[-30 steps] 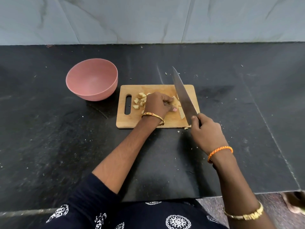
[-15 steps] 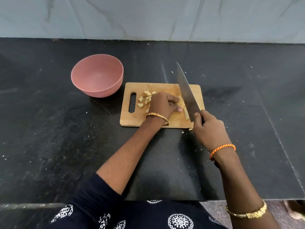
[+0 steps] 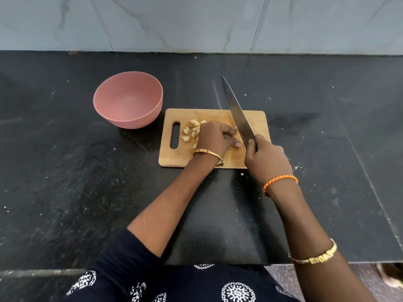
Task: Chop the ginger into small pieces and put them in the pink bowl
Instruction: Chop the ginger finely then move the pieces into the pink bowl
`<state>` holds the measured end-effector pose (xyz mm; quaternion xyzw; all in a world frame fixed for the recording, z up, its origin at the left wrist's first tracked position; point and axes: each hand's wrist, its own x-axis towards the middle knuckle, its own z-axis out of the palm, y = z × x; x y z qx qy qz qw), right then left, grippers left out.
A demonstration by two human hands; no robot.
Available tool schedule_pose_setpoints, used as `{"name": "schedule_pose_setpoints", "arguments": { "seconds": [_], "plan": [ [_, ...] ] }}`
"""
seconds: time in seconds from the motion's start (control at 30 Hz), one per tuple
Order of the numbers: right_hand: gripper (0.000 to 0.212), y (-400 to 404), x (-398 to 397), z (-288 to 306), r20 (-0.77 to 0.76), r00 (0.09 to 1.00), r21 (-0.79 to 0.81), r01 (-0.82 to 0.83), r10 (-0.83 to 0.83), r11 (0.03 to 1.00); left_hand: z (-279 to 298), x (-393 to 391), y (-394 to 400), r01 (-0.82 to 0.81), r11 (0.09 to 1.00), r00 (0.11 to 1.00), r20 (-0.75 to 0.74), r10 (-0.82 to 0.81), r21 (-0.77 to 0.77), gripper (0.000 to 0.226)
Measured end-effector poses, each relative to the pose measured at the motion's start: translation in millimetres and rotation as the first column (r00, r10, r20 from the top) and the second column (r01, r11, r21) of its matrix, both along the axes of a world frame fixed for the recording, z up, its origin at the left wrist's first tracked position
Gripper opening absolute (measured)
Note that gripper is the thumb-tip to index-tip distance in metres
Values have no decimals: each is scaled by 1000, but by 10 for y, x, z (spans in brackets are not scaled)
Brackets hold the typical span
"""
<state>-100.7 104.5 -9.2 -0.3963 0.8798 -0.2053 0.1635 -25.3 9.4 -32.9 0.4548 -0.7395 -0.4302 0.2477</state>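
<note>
A wooden cutting board [image 3: 257, 118] lies on the black counter. Several pale cut ginger pieces [image 3: 192, 129] sit near its handle slot. My left hand [image 3: 214, 137] curls over the board's middle, fingers pressed down on a ginger piece that it mostly hides. My right hand [image 3: 265, 159] grips the handle of a large knife [image 3: 236, 112], whose blade slants up and away, right beside my left fingers. The pink bowl [image 3: 128, 99] stands empty just left of the board.
The black stone counter [image 3: 65, 171] carries scattered pale crumbs, and its front edge runs near my body. A grey tiled wall [image 3: 196, 22] rises behind it.
My right hand and the knife have shifted left, closer to my left fingers, hiding the ginger piece that showed beside the blade. My left hand stays on the board.
</note>
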Motion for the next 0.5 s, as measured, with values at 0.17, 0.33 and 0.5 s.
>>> {"name": "schedule_pose_setpoints", "arguments": {
  "seconds": [0.17, 0.33, 0.5],
  "plan": [
    [23, -81, -30, 20, 5, 998, 32, -68, 68, 997, -12, -2, 2, -20, 1000, 1000, -14, 20, -18, 34],
    [25, 64, -6, -37, 65, 996, 99, -65, 59, 993, -41, -5, -9, -44, 999, 999, -27, 44, -23, 35],
    [21, 302, 43, -58, 101, 994, 144, -53, 39, 988, -35, 6, -12, -33, 999, 999, -28, 31, -39, 33]
  ]
}}
